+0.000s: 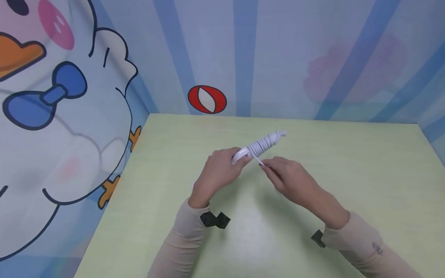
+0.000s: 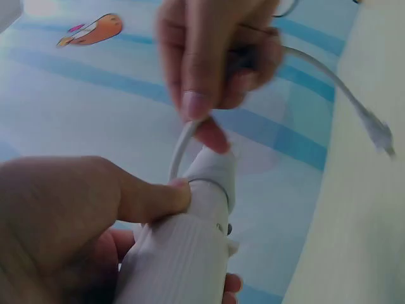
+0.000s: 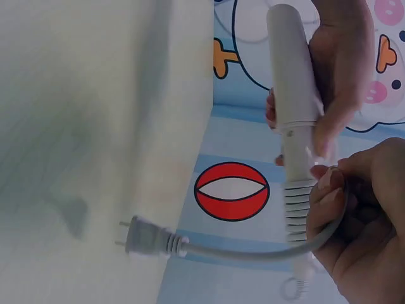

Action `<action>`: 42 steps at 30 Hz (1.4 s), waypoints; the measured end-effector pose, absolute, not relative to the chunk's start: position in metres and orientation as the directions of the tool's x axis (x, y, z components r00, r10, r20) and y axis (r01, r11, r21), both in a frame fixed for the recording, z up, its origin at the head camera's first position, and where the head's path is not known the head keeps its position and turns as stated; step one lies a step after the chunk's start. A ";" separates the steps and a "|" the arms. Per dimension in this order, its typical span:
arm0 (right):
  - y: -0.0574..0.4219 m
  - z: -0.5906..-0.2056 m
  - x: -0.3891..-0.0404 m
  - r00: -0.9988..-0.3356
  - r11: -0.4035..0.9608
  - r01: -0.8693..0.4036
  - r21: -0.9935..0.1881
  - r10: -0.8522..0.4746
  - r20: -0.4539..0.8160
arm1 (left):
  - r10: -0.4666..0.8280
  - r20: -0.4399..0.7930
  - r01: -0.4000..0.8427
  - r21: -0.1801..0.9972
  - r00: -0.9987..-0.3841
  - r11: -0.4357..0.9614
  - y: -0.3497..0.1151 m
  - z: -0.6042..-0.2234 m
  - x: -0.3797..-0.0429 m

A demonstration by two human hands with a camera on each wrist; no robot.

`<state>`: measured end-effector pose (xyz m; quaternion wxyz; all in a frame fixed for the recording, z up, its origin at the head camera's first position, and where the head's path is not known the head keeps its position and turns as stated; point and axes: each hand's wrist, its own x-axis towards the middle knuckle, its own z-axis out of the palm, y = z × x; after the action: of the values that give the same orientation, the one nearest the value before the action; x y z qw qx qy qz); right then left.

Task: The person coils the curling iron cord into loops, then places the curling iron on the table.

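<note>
My left hand (image 1: pixel 219 168) grips a white wand-shaped electric appliance (image 3: pixel 294 82), its tapered end pointing up and away to the right. White power cord (image 1: pixel 262 145) is coiled in several turns round the narrower end. Close to the coils, my right hand (image 1: pixel 293 179) pinches the cord between thumb and fingers. From the right hand the cord's free length trails, ending in a two-pin plug (image 3: pixel 149 237) that hangs above the table. In the left wrist view, the left thumb (image 2: pixel 155 199) presses along the appliance beside the cord. Part of the appliance is hidden under the left palm.
Both hands are over a pale yellow-green table (image 1: pixel 347 154). Behind it stands a blue striped backdrop (image 1: pixel 278 58) with a red and white oval (image 1: pixel 219 100); a large cartoon bird (image 1: pixel 69 154) covers the left side. Black wrist mounts (image 1: pixel 215 220) sit at the sleeves.
</note>
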<state>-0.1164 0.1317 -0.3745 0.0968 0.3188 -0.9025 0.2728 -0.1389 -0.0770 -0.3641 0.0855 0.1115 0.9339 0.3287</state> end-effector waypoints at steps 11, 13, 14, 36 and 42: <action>0.144 -0.382 -0.116 -0.707 0.519 -0.706 -0.482 -0.557 0.436 | 0.415 -0.109 0.158 0.815 -0.903 0.557 -0.096 -0.346 -0.143; 0.147 -0.383 -0.118 -0.687 0.484 -0.724 -0.492 -0.570 0.450 | 0.449 -0.106 0.165 0.836 -0.887 0.524 -0.099 -0.342 -0.141; 0.148 -0.383 -0.118 -0.680 0.468 -0.729 -0.499 -0.577 0.452 | 0.467 -0.106 0.169 0.843 -0.878 0.510 -0.100 -0.340 -0.140; 0.163 -0.379 -0.138 -0.482 0.371 -0.866 -0.334 -0.795 0.368 | 0.929 -0.045 0.615 0.737 -0.368 0.280 -0.098 -0.313 -0.106; 0.163 -0.365 -0.146 -0.468 0.393 -0.880 -0.265 -0.810 0.353 | 0.896 -0.134 0.659 0.632 -0.424 0.407 -0.086 -0.312 -0.093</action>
<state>-0.1457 0.1630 -0.3652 0.0833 0.5090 -0.8304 0.2106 -0.0934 -0.0859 -0.3124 0.2342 0.4828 0.8053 0.2522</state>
